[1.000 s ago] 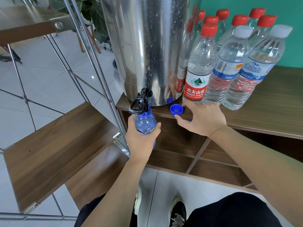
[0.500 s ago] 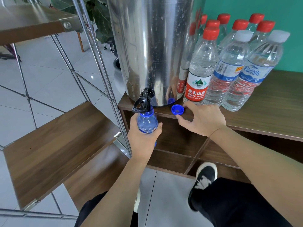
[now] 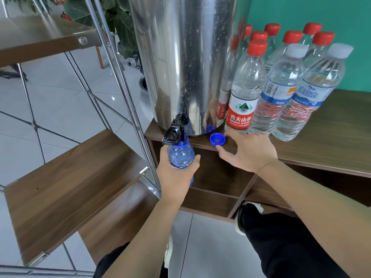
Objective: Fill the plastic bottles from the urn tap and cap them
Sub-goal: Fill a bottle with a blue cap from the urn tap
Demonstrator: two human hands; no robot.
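Head view: wooden counter [image 3: 331, 141], teal wall [image 3: 301, 11]; left hand [image 3: 176, 173] gripping blue bottle [image 3: 180, 155]; right hand [image 3: 249, 151] loose.

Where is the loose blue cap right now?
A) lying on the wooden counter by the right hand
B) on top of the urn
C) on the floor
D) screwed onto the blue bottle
A: the blue cap lies open side up on the counter, at the right hand fingertips.

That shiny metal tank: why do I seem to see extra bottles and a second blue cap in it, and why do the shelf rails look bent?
Head view: the polished urn mirrors the red-capped bottles and the blue cap beside it, with bright glare streaks and droplets on its wall. Head view: the wide-angle lens bows and splays the metal rails near the edges.
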